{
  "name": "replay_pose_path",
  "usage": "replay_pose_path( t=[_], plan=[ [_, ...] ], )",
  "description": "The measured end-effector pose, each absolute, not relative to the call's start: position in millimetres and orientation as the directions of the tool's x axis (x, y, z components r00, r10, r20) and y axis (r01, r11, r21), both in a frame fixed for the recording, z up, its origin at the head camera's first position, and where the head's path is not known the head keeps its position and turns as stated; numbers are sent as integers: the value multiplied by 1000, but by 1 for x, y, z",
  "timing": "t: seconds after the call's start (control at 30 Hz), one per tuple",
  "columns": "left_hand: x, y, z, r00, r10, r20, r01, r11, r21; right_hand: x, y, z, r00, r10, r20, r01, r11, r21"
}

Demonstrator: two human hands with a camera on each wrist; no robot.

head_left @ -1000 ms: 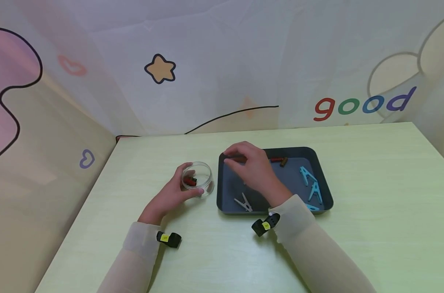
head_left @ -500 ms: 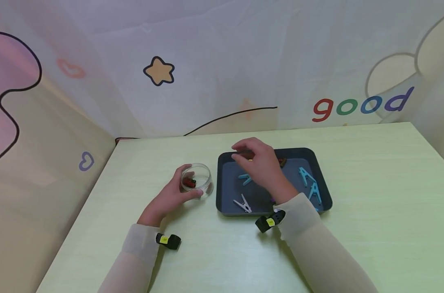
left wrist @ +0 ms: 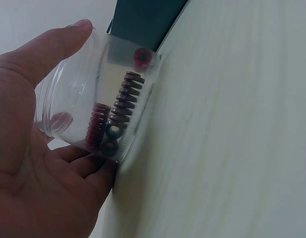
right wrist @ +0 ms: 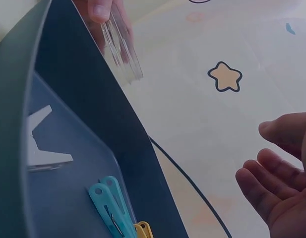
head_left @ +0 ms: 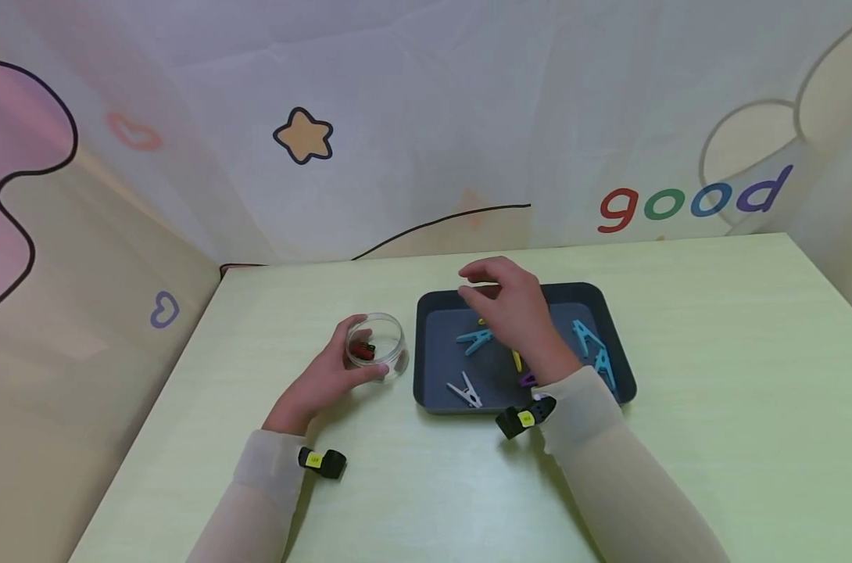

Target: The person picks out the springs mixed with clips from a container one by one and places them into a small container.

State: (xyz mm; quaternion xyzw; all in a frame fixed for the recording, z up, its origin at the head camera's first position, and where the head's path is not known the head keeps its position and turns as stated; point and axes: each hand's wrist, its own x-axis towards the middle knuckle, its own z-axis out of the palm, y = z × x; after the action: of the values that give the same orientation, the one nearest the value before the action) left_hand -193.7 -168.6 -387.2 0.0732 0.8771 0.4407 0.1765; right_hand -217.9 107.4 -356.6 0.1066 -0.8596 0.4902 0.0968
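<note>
My left hand (head_left: 320, 385) holds a clear round jar (head_left: 395, 353) on the table, thumb on the near side and fingers round the back. Inside the jar, in the left wrist view, lie a dark spring (left wrist: 127, 99), a red spring (left wrist: 95, 126) and other small coils. Above the back of the dark tray (head_left: 422, 352) hovers my right hand (head_left: 520, 317), its fingers loosely bent and thumb apart. The right wrist view shows nothing between those fingers. Beneath it are a blue clothespin (head_left: 477, 339) and a partly hidden yellow one (head_left: 517, 360).
Also in the tray lie a white clothespin (head_left: 468, 391), two blue clothespins (head_left: 586, 336) at the right and a purple piece (head_left: 528, 380) by my right wrist. The table (head_left: 370, 500) meets a printed cloth backdrop (head_left: 412, 141) behind.
My right hand has moved right and slightly back over the tray. It uncovers the blue and yellow clothespins and now hides the springs at the tray's back. The left hand keeps still.
</note>
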Motion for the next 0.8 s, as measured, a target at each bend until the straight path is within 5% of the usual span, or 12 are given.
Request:
replay_pose_path(
  t=[0.8],
  plan=[
    [-206, -178, -413, -932, 288, -221, -9, 589, 808, -223, 128, -358, -984, 27, 175, -130, 564, -816]
  ],
)
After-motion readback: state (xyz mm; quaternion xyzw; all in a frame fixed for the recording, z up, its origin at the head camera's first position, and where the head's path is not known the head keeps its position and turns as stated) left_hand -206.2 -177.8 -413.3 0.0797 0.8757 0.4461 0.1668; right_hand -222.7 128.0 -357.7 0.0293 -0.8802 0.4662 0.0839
